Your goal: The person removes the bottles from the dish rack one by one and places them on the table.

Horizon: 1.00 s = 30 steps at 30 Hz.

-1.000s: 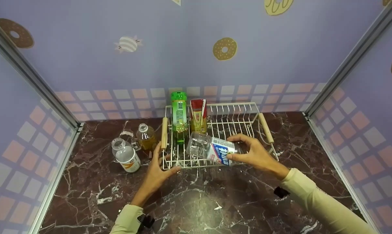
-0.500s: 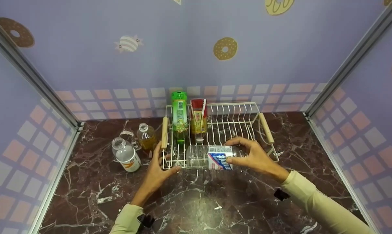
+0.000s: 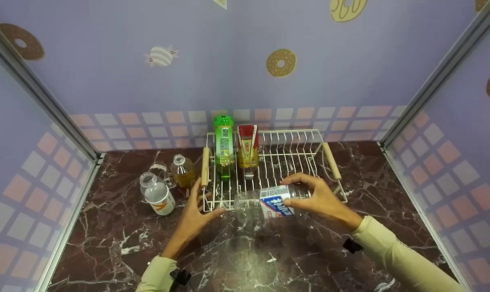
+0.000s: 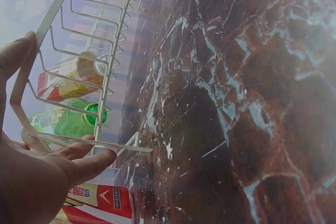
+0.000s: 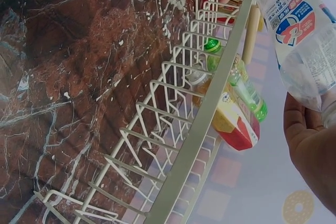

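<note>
A clear plastic bottle with a white and blue label lies sideways in the air across the front edge of the wire dish rack. My right hand grips it at its right-hand end, thumb on the label side. At the rack's front left corner, my left hand holds the frame, thumb on the front rim and fingers round the side, as the left wrist view shows. Inside the rack's left part are a green bottle and, beside it, a red and yellow bottle.
Left of the rack stand a bottle with brown liquid and a clear bottle with a white and orange label. Wooden handles flank the rack. Patterned walls enclose the dark marbled counter at the back and sides.
The clear bottle has moved from over the rack toward me, past its front edge, and turned from slanted to nearly level. The left hand keeps its place at the corner.
</note>
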### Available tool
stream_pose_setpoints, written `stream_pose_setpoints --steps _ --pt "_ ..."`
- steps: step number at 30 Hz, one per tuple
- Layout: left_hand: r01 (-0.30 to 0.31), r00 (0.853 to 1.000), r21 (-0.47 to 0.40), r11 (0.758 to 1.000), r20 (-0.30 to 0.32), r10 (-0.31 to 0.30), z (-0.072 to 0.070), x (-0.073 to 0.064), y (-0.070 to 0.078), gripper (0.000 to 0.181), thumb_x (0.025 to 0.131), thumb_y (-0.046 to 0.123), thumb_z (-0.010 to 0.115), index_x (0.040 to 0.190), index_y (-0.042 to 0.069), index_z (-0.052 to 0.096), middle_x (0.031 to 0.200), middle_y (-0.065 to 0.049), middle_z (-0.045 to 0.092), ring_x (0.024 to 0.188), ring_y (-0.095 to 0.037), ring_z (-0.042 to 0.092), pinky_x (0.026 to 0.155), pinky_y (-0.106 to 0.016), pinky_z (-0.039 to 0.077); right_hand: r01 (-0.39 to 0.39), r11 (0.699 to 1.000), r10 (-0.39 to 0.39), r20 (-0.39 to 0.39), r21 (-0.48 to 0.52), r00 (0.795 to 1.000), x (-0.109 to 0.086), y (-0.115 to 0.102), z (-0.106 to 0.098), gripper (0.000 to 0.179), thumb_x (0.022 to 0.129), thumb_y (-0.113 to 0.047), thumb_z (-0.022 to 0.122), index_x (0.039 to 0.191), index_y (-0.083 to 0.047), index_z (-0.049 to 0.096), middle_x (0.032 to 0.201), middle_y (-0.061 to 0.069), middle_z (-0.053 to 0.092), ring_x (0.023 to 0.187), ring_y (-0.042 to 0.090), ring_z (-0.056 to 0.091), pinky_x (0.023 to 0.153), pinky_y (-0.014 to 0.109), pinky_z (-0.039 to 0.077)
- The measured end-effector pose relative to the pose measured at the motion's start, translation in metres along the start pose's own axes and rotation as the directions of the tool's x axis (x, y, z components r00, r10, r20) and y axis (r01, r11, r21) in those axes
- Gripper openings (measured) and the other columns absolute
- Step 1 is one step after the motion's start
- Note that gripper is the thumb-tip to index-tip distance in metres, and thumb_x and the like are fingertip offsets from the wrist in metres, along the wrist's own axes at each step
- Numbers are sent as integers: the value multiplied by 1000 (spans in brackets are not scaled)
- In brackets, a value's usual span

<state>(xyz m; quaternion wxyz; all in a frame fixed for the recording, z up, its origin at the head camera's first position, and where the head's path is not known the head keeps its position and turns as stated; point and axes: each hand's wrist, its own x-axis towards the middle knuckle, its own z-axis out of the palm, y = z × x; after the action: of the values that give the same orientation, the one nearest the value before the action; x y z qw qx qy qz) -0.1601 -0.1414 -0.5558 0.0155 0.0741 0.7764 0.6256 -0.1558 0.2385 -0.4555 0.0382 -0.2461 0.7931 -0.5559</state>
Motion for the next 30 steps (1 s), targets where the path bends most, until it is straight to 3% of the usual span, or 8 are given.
stream_pose_setpoints --steps 7,16,25,30 --pt "-12 1000 -4 1000 -21 12 -5 -7 9 118 87 15 96 175 3 18 178 -26 21 155 -51 40 128 -65 37 47 999 -47 12 -7 999 -3 -5 5 44 87 -6 92 128 -4 75 130 13 74 111 22 72 99 29 61" --pt "-64 998 77 995 -16 65 -13 -18 20 111 86 13 96 171 -1 27 171 -28 35 152 -50 44 124 -66 41 34 999 -34 44 -8 998 -6 -7 9 43 90 -9 91 129 -5 74 131 10 74 114 22 72 103 30 61" --pt "-89 996 133 987 28 86 -16 -32 30 107 89 17 94 171 -1 28 176 -29 26 154 -51 41 125 -66 40 36 999 -35 50 -26 998 -8 -5 10 44 89 -9 91 129 -5 74 131 11 74 111 22 72 99 31 62" --pt "-129 991 252 959 49 121 -14 -37 37 106 88 23 94 170 0 31 174 -30 30 154 -54 41 122 -75 36 41 999 -39 68 -20 997 -7 -5 11 45 89 -9 91 130 -1 74 130 15 74 106 22 72 93 35 65"
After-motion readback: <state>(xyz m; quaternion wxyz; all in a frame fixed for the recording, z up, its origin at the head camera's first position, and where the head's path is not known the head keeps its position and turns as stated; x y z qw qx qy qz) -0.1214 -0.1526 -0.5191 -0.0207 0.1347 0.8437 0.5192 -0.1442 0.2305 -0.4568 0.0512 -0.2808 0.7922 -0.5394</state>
